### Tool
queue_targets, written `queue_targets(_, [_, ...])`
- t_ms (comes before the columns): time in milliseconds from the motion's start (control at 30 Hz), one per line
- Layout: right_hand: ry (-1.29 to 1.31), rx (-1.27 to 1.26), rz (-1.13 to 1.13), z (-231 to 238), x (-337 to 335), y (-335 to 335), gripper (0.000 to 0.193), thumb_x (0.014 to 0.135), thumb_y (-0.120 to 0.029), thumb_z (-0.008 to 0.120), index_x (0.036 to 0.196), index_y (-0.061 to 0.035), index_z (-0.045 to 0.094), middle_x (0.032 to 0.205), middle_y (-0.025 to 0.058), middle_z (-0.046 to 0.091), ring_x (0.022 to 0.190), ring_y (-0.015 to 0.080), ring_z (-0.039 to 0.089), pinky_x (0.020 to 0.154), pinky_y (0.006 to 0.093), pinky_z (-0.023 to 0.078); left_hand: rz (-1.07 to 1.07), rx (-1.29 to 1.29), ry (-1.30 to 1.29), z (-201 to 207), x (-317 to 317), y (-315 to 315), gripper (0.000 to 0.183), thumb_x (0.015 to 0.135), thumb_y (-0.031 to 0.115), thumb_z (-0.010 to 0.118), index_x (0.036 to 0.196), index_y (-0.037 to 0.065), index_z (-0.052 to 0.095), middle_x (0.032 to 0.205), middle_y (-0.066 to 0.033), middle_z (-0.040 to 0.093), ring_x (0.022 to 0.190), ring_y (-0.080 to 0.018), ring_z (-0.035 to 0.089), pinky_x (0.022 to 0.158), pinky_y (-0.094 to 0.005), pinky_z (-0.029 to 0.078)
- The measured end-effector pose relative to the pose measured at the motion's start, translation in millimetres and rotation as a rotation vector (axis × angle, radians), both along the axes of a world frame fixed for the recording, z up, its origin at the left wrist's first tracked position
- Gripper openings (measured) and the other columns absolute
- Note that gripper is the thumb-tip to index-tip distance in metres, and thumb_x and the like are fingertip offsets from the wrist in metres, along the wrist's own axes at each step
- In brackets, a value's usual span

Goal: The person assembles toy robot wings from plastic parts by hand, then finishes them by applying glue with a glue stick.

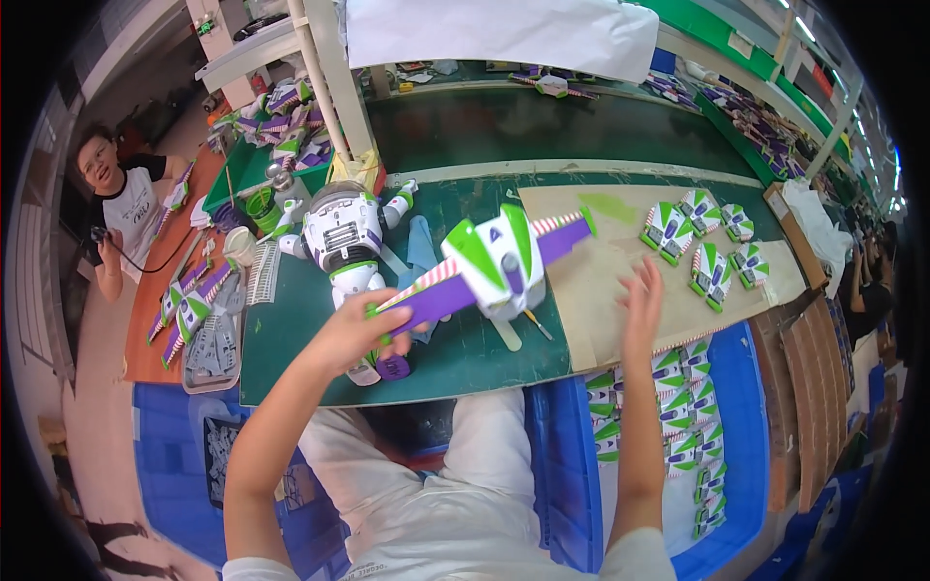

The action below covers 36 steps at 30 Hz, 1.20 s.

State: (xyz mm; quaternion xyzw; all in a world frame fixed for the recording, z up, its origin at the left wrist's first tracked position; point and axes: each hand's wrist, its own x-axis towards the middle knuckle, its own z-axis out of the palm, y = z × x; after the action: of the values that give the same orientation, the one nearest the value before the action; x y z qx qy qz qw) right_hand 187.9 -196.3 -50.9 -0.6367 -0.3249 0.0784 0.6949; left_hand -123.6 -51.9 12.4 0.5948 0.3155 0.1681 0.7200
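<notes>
My left hand (356, 329) grips one wing end of a toy jet pack (504, 261), a white and green body with purple wings and red-striped edges. The toy is held up over the green bench (455, 373), its far wing pointing up and right. My right hand (639, 300) hangs over the cardboard sheet (591, 329), fingers apart and nothing in them. Behind my left hand a white toy space figure (341, 232) lies on the bench. Beside it is a blue cloth (419, 254). A thin brush-like tool (539, 325) lies below the jet pack.
Several wingless packs (668, 230) lie on the cardboard at the right. Under it, a blue bin (741, 426) holds rows of similar packs. Finished-looking winged packs (189, 308) and a grey parts tray (211, 353) stand at the left. A person (131, 208) is at the left bench.
</notes>
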Motion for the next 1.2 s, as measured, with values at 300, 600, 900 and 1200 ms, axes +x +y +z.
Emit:
queue_targets(300, [0.045, -0.083, 0.432, 32.2, -92.4, 68.1, 0.037, 0.094, -0.029, 0.041, 0.078, -0.0024, 0.061, 0.062, -0.0026, 0.044, 0.060, 0.0057, 0.041, 0.052, 0.0195, 0.030, 0.494, 0.412, 0.051, -20.4, -71.7, -9.8, 0.053, 0.094, 0.048, 0.031, 0.062, 0.009, 0.046, 0.050, -0.0005, 0.046, 0.037, -0.0067, 0.041, 0.033, -0.0206, 0.027])
queue_targets(600, [-0.823, -0.118, 0.865, 92.4, -169.5, 88.4, 0.031, 0.082, -0.022, 0.062, 0.105, -0.0012, 0.058, 0.082, 0.0056, 0.062, 0.080, 0.0173, 0.061, 0.075, 0.0288, 0.047, 0.494, 0.538, 0.044, 2.7, -126.9, -0.7, 0.045, 0.094, 0.034, 0.041, 0.059, 0.007, 0.044, 0.051, 0.0021, 0.041, 0.042, -0.0051, 0.038, 0.040, -0.0216, 0.029])
queue_targets(900, [0.321, -0.205, 0.968, 73.0, -241.6, 103.8, 0.032, 0.082, -0.021, 0.065, 0.104, 0.0013, 0.058, 0.094, 0.0069, 0.063, 0.083, 0.0098, 0.058, 0.073, 0.0250, 0.047, 0.694, 0.092, -0.679, -19.4, -80.9, -11.6, 0.058, 0.094, 0.052, 0.018, 0.114, 0.004, 0.042, 0.114, -0.0129, 0.052, 0.107, -0.0220, 0.050, 0.096, -0.0329, 0.036])
queue_targets(1200, [-0.522, -0.121, 0.793, 72.5, -258.1, 113.2, 0.044, 0.073, -0.027, 0.072, 0.104, -0.0020, 0.053, 0.101, 0.0119, 0.057, 0.084, 0.0202, 0.062, 0.071, 0.0295, 0.050, 0.872, -0.041, -1.024, -35.5, -88.7, -21.7, 0.058, 0.093, 0.049, 0.019, 0.126, 0.003, 0.031, 0.122, -0.0228, 0.046, 0.115, -0.0301, 0.045, 0.099, -0.0388, 0.033])
